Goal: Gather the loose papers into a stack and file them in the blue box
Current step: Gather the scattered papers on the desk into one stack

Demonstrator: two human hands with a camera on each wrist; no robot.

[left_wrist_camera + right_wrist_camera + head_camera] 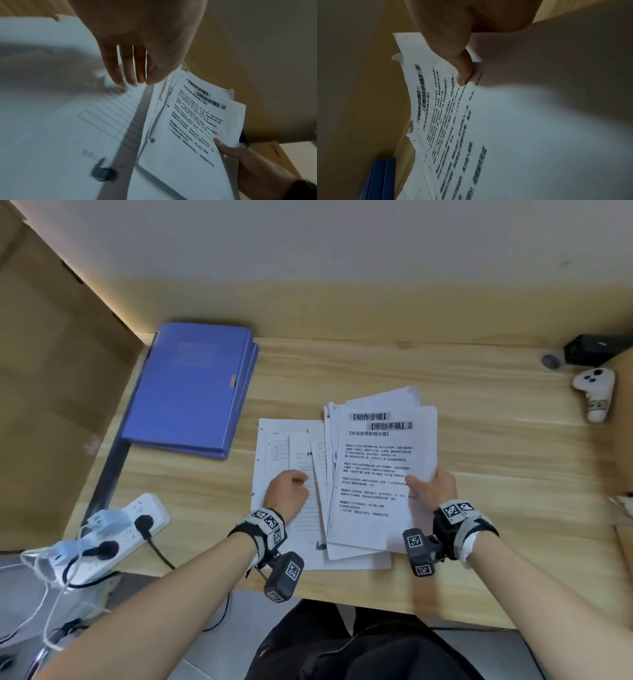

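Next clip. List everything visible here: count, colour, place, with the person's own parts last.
blue box: one, blue, closed, flat on the desk's far left.
held papers: several sheets, white, printed page on top, centre.
flat papers: a few, white, on the desk left of the held ones.
power strip: one, white, plugs in it, near left edge.
controller: one, white, far right.
black box: one, far right corner.
desk: one, light wood.
left hand: rests on the flat papers.
right hand: pinches the held papers' right edge.
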